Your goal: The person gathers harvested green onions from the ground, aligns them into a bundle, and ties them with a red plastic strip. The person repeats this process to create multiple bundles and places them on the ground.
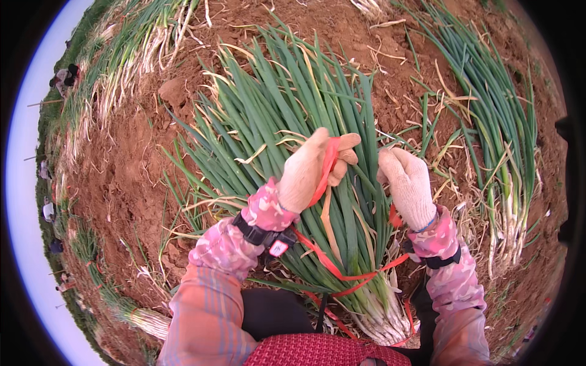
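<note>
A large bunch of green onions (293, 105) lies before me, its green leaves spread away and its white roots near my lap. Red plastic ribbon (334, 270) crosses the lower stalks. My left hand (304, 169), in a knit glove, lies over the leaves with the ribbon running across its palm and between thumb and fingers. My right hand (406, 185), gloved too, is at the right edge of the bunch with its fingers bent down; a piece of ribbon shows beside its wrist. Whether its fingertips pinch anything cannot be seen.
Loose green onions (499, 137) lie on the soil at the right, and a long row of them (132, 68) at the upper left. A tied bundle (149, 322) rests at the lower left. Several people are far off at the left edge. Reddish soil (123, 183) carries scattered dry leaves.
</note>
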